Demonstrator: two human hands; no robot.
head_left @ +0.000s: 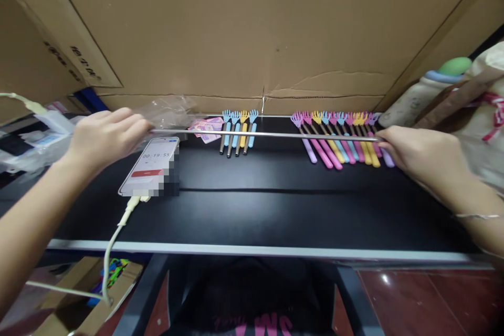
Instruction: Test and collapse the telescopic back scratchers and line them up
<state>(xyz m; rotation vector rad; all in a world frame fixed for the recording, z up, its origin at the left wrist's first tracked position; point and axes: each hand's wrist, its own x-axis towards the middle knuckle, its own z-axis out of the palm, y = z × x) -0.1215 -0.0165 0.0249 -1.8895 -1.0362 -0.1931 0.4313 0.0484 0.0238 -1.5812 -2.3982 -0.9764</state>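
A long, thin metal telescopic rod (268,135) stretches level above the black table between my two hands. My left hand (108,134) is closed around its left end, and my right hand (417,155) grips the right end; both ends are hidden in the fingers. Behind the rod lie several small hand-shaped back scratchers. A left group (244,134) has blue and yellow heads and sleeves with metal shafts showing. The larger right group (342,139) is pink, purple, yellow and blue, fanned side by side close to my right hand.
A phone (147,165) showing a timer lies on the table (255,220), its cable (114,236) hanging over the front edge. Pink cards (208,128) and clear plastic (169,110) lie behind. Cardboard (252,26) walls the back. A bottle (425,92) stands right; an open box (86,294) sits below.
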